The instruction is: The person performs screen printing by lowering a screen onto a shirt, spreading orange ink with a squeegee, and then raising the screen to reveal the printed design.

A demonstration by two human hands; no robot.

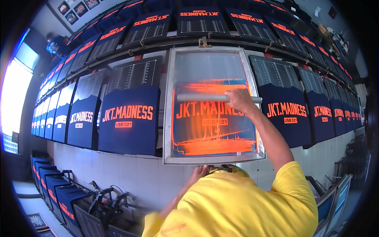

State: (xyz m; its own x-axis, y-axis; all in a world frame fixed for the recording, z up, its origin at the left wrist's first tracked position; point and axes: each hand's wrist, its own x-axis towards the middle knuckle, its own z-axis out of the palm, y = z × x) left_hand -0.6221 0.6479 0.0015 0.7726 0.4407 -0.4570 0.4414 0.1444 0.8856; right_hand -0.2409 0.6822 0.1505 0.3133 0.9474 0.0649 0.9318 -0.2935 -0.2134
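Note:
A silk-screen frame (pixel 211 160) with a pale metal rim lies over a board in the middle. Orange ink is smeared across its mesh, thickest in a band near the lower edge, and large orange lettering shows through. My right hand (pixel 239 100) is closed around the right part of a grey squeegee (pixel 199 97), which lies crosswise over the upper part of the inked area. Just below the frame's near edge is my left hand (pixel 199 172), its fingers curled; what they hold, if anything, is hidden.
Navy shirts with orange print sit on boards on either side, a near left shirt (pixel 130 136) and a near right shirt (pixel 284 124) among them. Others with white print (pixel 83 128) stand farther left. A metal rail (pixel 146 46) runs behind. Screens (pixel 335 201) lean at lower right.

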